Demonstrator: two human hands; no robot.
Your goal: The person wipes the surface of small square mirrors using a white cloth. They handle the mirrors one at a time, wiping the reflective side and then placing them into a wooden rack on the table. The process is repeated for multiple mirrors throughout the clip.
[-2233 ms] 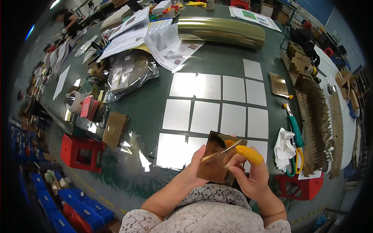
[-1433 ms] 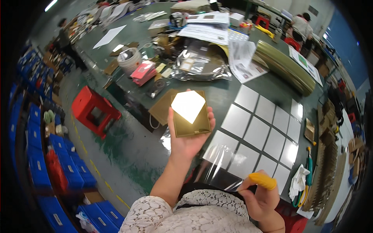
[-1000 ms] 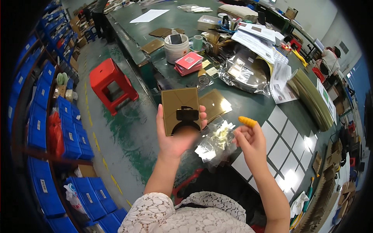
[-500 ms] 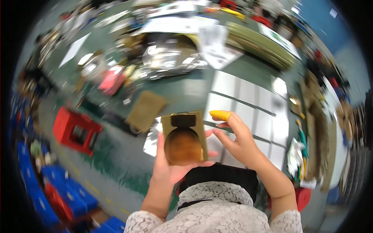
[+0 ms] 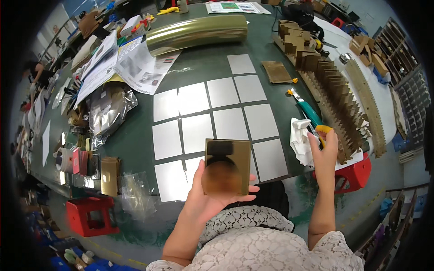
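Note:
My left hand grips a square bronze-tinted mirror panel by its lower edge. The panel's glossy face is turned up toward me and carries a dark, blurred reflection. Out to the right, my right hand has thumb and forefinger apart, with a yellow finger cot on one finger. It hovers at the crumpled white tissue and the lower end of a green-handled cutter; whether it touches either is unclear. Pale square sheets lie in rows on the green table beyond the panel.
A long row of upright brown panels stands in a toothed rack on the right. Near it lies a flat brown square. A shiny film roll lies at the back. Plastic bags crowd the left; red stools stand below.
My right hand has moved away from the panel, rightward to the tissue and cutter. My left hand still holds the panel. The view has turned right, bringing the rack and sheets further in.

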